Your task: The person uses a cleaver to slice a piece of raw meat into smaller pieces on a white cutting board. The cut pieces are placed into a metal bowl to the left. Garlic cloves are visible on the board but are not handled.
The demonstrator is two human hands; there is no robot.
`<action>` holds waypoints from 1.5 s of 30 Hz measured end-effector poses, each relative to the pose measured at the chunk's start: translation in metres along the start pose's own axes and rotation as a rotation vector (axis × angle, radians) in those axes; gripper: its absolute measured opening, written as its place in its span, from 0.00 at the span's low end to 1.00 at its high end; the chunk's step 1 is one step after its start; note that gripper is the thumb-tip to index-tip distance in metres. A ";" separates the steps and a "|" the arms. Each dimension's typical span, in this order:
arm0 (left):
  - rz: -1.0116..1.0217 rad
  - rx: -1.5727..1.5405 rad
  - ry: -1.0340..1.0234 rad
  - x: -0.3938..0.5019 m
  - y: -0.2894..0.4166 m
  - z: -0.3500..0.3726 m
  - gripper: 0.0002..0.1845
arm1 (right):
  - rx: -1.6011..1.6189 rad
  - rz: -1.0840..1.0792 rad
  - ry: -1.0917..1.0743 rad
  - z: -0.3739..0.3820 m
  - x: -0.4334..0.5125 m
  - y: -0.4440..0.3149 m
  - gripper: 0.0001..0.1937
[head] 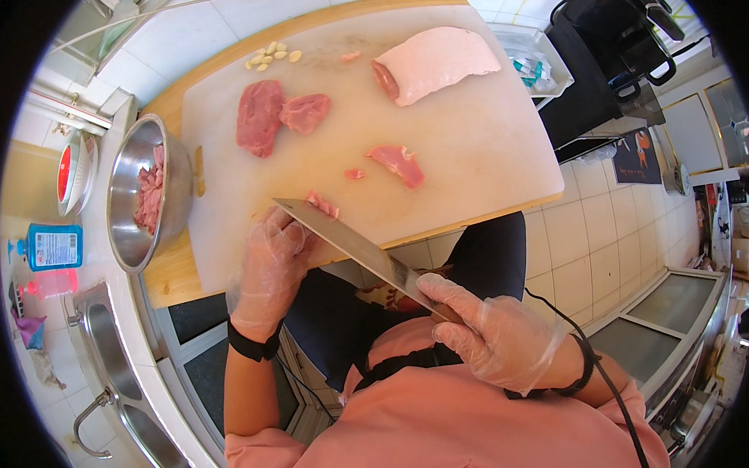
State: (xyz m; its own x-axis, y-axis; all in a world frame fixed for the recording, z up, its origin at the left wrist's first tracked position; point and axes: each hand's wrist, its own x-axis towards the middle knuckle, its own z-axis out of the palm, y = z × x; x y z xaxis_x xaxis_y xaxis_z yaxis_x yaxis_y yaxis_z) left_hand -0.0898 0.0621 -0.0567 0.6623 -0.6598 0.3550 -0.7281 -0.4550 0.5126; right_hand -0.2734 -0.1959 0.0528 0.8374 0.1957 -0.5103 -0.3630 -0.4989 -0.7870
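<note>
My right hand [498, 337], in a clear plastic glove, grips the handle of a cleaver [349, 239], whose blade points up and left over the near edge of the white cutting board [476, 151]. My left hand [275, 249], gloved too, is bent beside the blade's far end; whether it holds meat is hidden. Small meat strips [322, 204] lie just beyond the blade. Farther off are a meat slice [398, 163], a scrap [354, 174], two red meat pieces [259, 117] [304, 113], peeled garlic cloves [273, 55] and a pale slab of meat with skin or fat [442, 63].
A steel bowl [181, 190] with cut meat stands left of the board, near bowls [78, 174] and a blue bottle [54, 247]. A sink [117, 349] lies lower left. A white tray [556, 67] and a black appliance [604, 44] are at the upper right.
</note>
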 end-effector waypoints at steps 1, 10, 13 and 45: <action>0.005 0.002 -0.006 0.000 0.000 0.000 0.12 | 0.005 -0.022 0.016 0.000 -0.001 0.000 0.27; -0.056 -0.025 -0.040 -0.002 0.002 -0.001 0.14 | -0.088 -0.265 0.105 0.002 0.044 -0.001 0.19; -0.062 -0.018 -0.048 -0.003 -0.001 0.001 0.15 | 0.004 -0.171 0.035 0.004 0.062 0.008 0.18; -0.675 0.041 -0.053 0.017 0.012 -0.001 0.13 | 0.219 -0.086 0.112 -0.021 0.015 0.043 0.27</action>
State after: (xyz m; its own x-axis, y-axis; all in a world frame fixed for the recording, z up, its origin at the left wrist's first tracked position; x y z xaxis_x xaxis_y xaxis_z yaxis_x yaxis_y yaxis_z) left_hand -0.0868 0.0456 -0.0440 0.9654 -0.2506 -0.0717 -0.1645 -0.7992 0.5781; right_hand -0.2676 -0.2326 0.0184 0.9046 0.1285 -0.4065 -0.3583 -0.2878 -0.8882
